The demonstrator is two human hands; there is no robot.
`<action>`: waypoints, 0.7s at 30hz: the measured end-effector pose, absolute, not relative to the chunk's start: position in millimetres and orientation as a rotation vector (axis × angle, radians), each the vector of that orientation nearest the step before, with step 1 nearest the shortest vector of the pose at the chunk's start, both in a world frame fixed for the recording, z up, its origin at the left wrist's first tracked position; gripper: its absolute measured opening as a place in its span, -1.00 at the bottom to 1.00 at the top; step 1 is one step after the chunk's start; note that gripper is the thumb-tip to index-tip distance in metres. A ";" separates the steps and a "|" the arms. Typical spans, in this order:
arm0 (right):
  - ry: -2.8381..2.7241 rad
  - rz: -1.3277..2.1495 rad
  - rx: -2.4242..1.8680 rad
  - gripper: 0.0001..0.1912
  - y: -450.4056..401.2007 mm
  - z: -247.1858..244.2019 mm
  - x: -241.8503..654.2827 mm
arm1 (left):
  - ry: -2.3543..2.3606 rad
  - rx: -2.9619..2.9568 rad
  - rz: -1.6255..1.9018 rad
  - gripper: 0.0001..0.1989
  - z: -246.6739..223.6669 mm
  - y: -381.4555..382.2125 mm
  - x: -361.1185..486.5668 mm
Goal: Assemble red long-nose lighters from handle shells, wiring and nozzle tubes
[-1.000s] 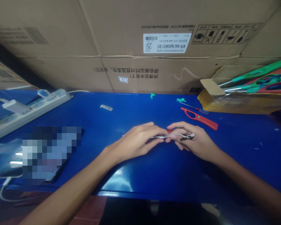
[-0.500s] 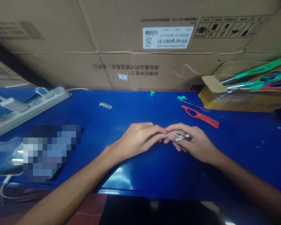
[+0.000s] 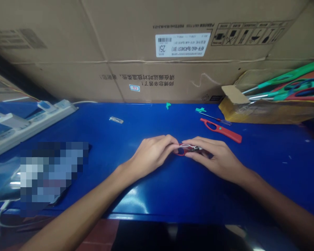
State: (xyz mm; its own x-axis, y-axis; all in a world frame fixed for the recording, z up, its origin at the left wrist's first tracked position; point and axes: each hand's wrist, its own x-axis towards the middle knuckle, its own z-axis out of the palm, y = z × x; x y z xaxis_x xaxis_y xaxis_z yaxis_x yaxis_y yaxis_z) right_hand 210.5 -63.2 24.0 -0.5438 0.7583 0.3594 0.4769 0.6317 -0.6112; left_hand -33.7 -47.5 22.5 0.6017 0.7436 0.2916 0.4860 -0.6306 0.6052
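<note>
Between my two hands, just above the table, is a red lighter casing point(image 3: 181, 153) with a finger loop. My left hand point(image 3: 153, 151) pinches its left end between thumb and fingers. Around the right part of the same casing, my right hand point(image 3: 218, 153) is closed, thumb below and fingers above. Thin white wires point(image 3: 188, 145) and a small dark part with a pale end point(image 3: 196, 149) lie along the casing, partly covered by the fingers. Beyond my right hand, a second red casing half point(image 3: 222, 130) with a loop rests on the blue table point(image 3: 136, 130).
A small screwdriver point(image 3: 219, 120), green scraps point(image 3: 200, 109) and a clear plastic piece point(image 3: 116, 120) lie behind my hands. At right stands a carton point(image 3: 251, 113) of green and red lighters point(image 3: 290, 76). Phones point(image 3: 54, 174) and a power strip point(image 3: 42, 120) are at left; a large cardboard box point(image 3: 136, 42) stands behind.
The red casing has turned, so its loop and the wires along it now show between my hands. My right fingers have shifted around it, and the view has moved slightly.
</note>
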 end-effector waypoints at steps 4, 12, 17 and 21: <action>-2.250 0.542 -0.957 -0.72 -63.4 23.6 209.4 | 1.014 2.346 0.743 -0.82 22.4 -47.4 -33.5; -2.246 0.524 -1.066 -0.73 -62.5 17.3 208.4 | 1.194 2.291 0.637 -0.78 24.3 -47.6 -33.0; -2.276 0.473 -1.098 -0.74 -63.6 17.6 208.1 | 1.163 2.247 0.579 -0.74 24.2 -47.0 -34.6; -2.271 0.286 -1.094 -0.60 -63.0 18.1 204.6 | 1.128 2.301 0.545 -0.76 24.0 -47.2 -34.9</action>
State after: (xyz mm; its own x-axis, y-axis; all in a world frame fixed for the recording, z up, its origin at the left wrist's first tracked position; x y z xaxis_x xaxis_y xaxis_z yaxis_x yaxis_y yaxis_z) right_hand 204.6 -63.0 18.1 -0.4839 0.7676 0.4203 0.6397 0.6380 -0.4287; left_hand -34.9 -47.2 24.0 0.5733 0.8095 0.1264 0.6023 -0.5210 0.6049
